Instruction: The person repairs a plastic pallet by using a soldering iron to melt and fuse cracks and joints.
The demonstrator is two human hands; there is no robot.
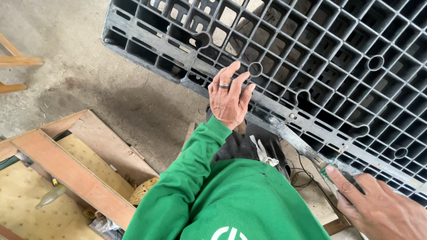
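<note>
A large black plastic pallet [311,58] with a grid of square cells fills the upper right and lies tilted in front of me. My left hand [229,95], with a ring on one finger, lies flat on the pallet's near edge, fingers spread and holding nothing. At the lower right my right hand [378,206] grips a green-handled tool [327,171]. Its grey metal shaft [293,140] lies along the pallet's near edge. My green sleeve and sweatshirt [231,200] fill the bottom centre.
A wooden frame of boards [66,166] sits at the lower left over a plywood sheet with a plastic bottle [51,195]. A woven basket [142,189] is beside my arm. A thin cable [307,178] trails below the pallet. Concrete floor [66,66] lies beyond.
</note>
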